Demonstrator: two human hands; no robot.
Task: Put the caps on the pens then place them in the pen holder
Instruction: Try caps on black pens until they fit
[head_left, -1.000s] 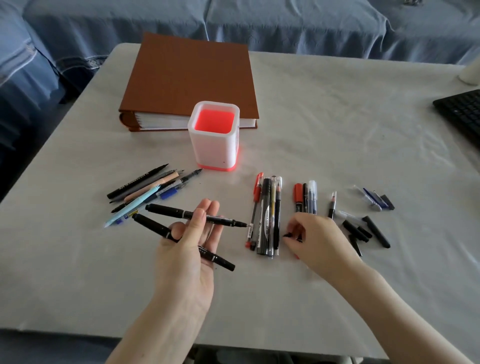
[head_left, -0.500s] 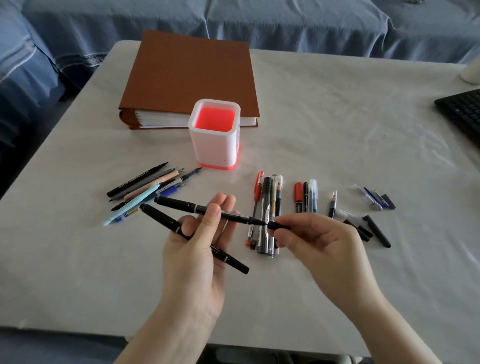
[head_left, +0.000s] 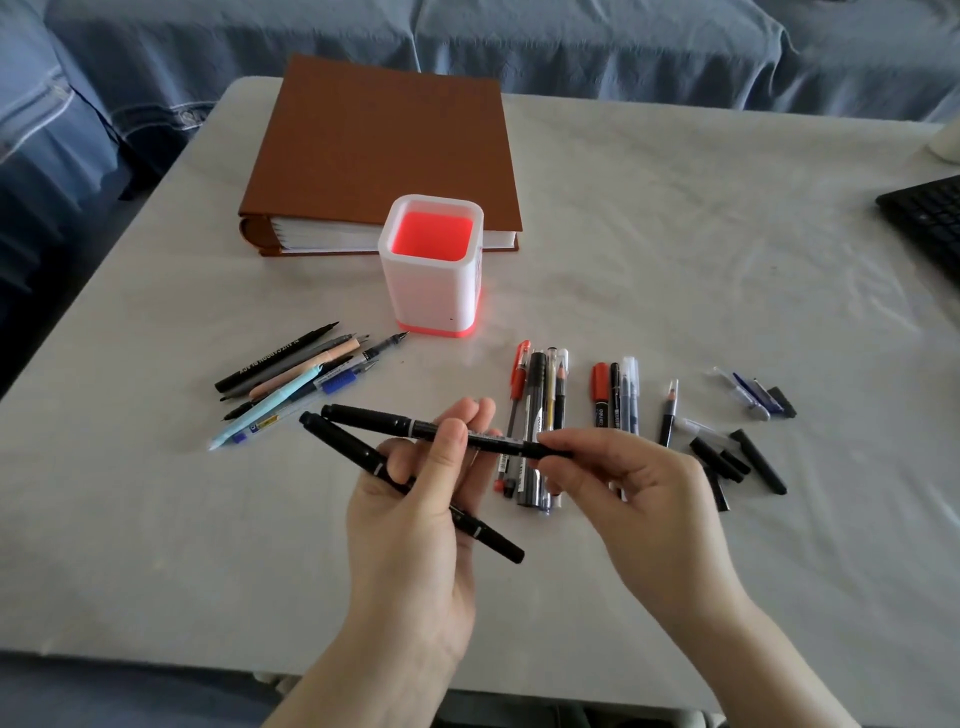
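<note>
Above the near side of the white table (head_left: 675, 234), the left hand (head_left: 410, 519) holds two black pens at once. Its thumb presses on the top black pen (head_left: 374, 418), and its fingers curl round behind both. The other black pen (head_left: 337, 444) slants down across the palm, and one end pokes out low on the right. The two pens almost meet at their left ends. The right hand (head_left: 628, 499) pinches the right end of the top black pen with its thumb and first fingers. A black cap (head_left: 553, 451) sits there, but the fingers cover it, so I cannot tell if it is pushed all the way on. The pen holder (head_left: 431, 296) stands farther back on the table. It is white outside and red inside, and no pen shows in it. Just behind it lies a big brown book (head_left: 384, 140). To the left of the hands lies a heap of pens (head_left: 291, 379). A row of pens (head_left: 540, 395) lies between the hands and the holder. Some loose caps (head_left: 758, 460) lie on the right. A black keyboard (head_left: 930, 218) peeks in at the right edge.
</note>
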